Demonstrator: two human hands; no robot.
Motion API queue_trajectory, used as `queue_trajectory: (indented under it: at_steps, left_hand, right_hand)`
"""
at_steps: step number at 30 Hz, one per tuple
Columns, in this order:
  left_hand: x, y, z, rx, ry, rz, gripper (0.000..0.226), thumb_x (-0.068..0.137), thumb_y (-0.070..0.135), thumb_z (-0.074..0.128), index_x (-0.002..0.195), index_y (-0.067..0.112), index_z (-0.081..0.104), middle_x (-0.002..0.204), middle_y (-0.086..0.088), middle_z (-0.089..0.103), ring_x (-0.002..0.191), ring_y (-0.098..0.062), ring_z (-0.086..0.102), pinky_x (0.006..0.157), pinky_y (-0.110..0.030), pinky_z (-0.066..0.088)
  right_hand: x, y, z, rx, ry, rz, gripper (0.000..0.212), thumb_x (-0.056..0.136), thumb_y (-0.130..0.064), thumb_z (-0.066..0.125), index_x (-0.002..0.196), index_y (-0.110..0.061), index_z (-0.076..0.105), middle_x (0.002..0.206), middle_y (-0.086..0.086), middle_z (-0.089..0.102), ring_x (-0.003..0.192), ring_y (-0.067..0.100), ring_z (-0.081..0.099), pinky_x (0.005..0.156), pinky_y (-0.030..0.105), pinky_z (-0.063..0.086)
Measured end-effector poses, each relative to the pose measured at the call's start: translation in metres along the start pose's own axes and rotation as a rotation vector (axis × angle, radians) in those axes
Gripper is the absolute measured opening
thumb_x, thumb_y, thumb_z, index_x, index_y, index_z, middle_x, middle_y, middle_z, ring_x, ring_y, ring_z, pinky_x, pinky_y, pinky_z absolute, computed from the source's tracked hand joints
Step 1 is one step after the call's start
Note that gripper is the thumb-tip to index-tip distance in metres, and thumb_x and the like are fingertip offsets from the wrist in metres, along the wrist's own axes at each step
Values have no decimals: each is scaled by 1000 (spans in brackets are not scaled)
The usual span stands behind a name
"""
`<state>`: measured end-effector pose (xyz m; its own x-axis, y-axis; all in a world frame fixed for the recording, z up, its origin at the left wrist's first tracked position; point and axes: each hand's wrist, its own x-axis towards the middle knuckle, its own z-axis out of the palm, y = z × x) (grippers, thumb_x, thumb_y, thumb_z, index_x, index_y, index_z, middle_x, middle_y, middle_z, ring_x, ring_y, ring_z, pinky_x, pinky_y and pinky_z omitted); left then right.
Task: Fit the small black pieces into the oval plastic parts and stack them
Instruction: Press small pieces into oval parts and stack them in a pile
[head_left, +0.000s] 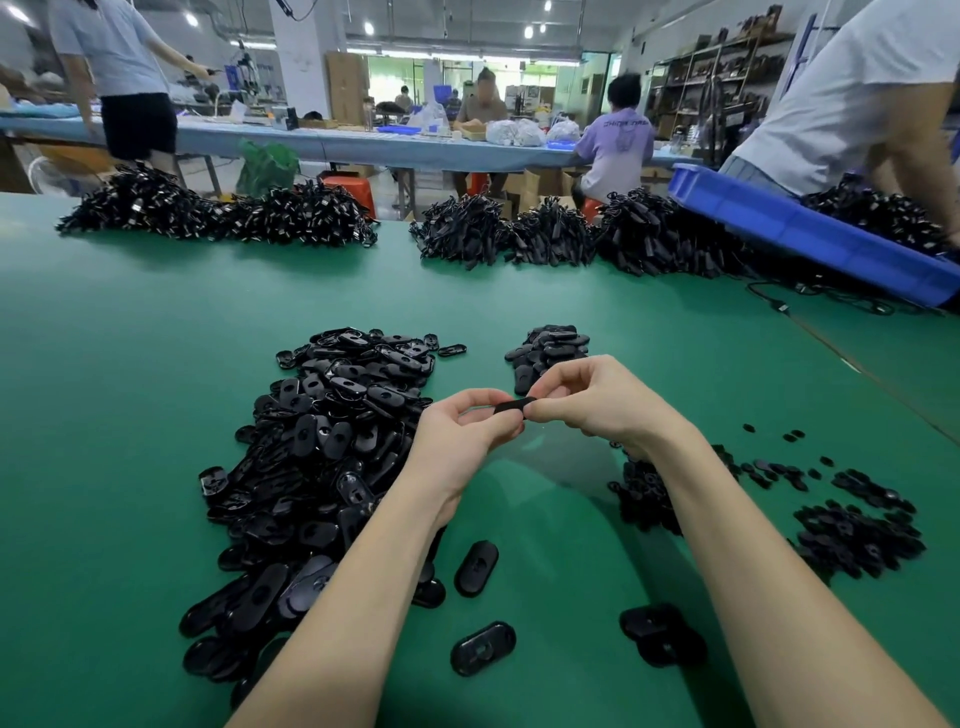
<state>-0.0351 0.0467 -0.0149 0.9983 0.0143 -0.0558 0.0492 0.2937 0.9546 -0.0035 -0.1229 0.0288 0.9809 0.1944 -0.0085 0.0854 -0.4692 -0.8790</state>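
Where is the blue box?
In the head view, the blue bin is at the far right of the green table. It sits tilted beside the piles of black cables, in front of a person in a white shirt.

A: Green all across the desk (156, 389), one flat solid shade, no pattern on it.

B: And black on top of it. The big heap of oval parts (332, 441) is glossy black, with pale glints on the shells.

A: The oval part (514, 405) between the hands is black as well, and so is the smaller stack (550, 348) beyond it.

B: Out on the right, the small pieces (857, 535) are matte black dots on the green.

A: Far edge, the cable bundles (519, 234) are black again.

B: One bright break: a blue tray (810, 234), plain saturated blue. Beyond the desk, an orange-red stool (353, 189).
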Motion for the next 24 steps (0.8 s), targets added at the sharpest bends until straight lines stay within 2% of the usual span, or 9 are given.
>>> queue_trajectory:
  at_steps: [4, 8, 11, 15, 17, 19, 21, 24]
  left_hand:
    - [1, -4, 2, 61, 24, 3, 17, 81, -4, 76, 90, 10, 70, 80, -6, 77, 75, -16, 73, 77, -23, 56]
    - [1, -6, 4, 117, 73, -7, 16, 81, -3, 76, 88, 11, 71, 76, -2, 77, 72, -13, 72, 82, -26, 56]
    - [-1, -5, 4, 148, 54, 41, 17, 83, -2, 75, 89, 13, 70, 76, -2, 77, 71, -12, 71, 85, -28, 55]
    - [-2, -3, 3, 456, -7, 242, 21, 82, 6, 76, 92, 24, 70, 87, 5, 76, 71, -7, 70, 74, -19, 54]
    - [1, -5, 5, 634, 16, 317, 20, 81, 12, 77, 90, 28, 72, 76, 17, 73, 64, 1, 66, 67, -9, 49]
    - [7, -7, 9, 736, 61, 374, 17, 80, 16, 77, 88, 30, 73, 67, 21, 69, 59, 4, 63, 61, -3, 42]
    - [20, -8, 18, 814, 103, 427, 13, 80, 23, 77, 90, 31, 74, 78, 17, 71, 63, 1, 63, 65, -7, 43]
    - [47, -8, 33, 976, 120, 392, 15, 81, 33, 76, 96, 37, 72, 98, 10, 66, 77, -10, 60, 77, -24, 50]
  right_hand:
    - [0, 5, 2, -26, 14, -26, 9, 77, -12, 81, 75, -15, 72, 58, -10, 60, 46, 0, 45, 44, 10, 32]
    - [0, 8, 9, -38, 28, -41, 11, 74, -11, 79, 71, -16, 69, 60, -7, 57, 51, 6, 43, 53, 18, 34]
    - [0, 7, 7, 11, -12, -41, 14, 76, -9, 78, 71, -17, 68, 60, -5, 55, 52, 8, 42, 52, 22, 33]
    - [-3, 10, -6, 142, -77, 37, 11, 82, -8, 78, 82, -16, 72, 63, -2, 51, 49, 10, 39, 43, 17, 28]
    - [-5, 12, -12, 117, -89, 96, 12, 83, -13, 79, 92, -17, 74, 68, -2, 61, 49, 10, 43, 45, 17, 31]
    - [-5, 15, -17, 96, -38, 143, 15, 84, -21, 80, 98, -20, 74, 77, -4, 74, 52, 9, 49, 48, 18, 34]
    - [-3, 20, -25, 113, 56, 162, 13, 87, -26, 78, 98, -21, 74, 85, -3, 79, 53, 10, 51, 48, 19, 37]
    - [-2, 28, -35, 162, 139, 178, 8, 89, -27, 76, 96, -22, 76, 87, -2, 79, 47, 7, 49, 45, 17, 37]
